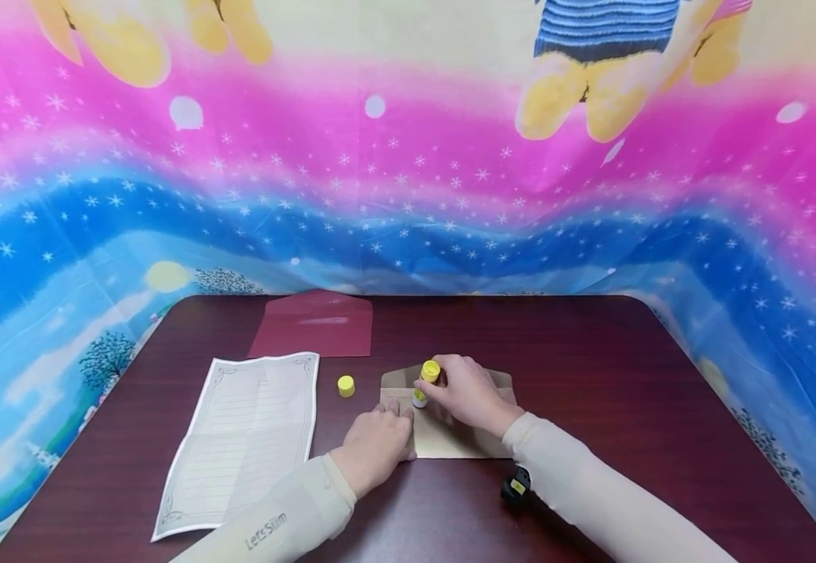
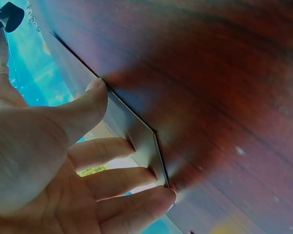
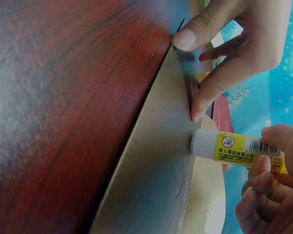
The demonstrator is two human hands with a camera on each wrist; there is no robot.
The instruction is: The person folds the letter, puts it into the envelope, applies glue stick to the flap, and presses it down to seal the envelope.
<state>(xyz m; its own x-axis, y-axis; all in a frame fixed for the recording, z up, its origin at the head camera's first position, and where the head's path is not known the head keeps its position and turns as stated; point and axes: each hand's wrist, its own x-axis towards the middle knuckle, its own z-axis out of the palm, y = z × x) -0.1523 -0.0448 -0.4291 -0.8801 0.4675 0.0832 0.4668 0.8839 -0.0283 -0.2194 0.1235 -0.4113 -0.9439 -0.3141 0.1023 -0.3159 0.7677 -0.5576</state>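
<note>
A tan envelope (image 1: 450, 444) lies on the table with its flap turned up on the far side. My right hand (image 1: 474, 395) grips a yellow and white glue stick (image 1: 430, 372) by its upper part. The right wrist view shows the white end of the glue stick (image 3: 205, 145) against the envelope (image 3: 151, 141), close to the flap's fold. My left hand (image 1: 375, 446) rests on the envelope's left end, fingers pressing on top and thumb (image 2: 95, 90) at the near edge. The yellow cap (image 1: 346, 385) stands apart, left of the envelope.
A white sheet with a printed border and lines (image 1: 246, 438) lies on the left, partly under my left forearm. Behind it is a dark red envelope (image 1: 312, 332) near the far edge. The wrist camera (image 1: 516, 486) hangs under my right wrist. A patterned cloth (image 1: 408, 156) surrounds the table.
</note>
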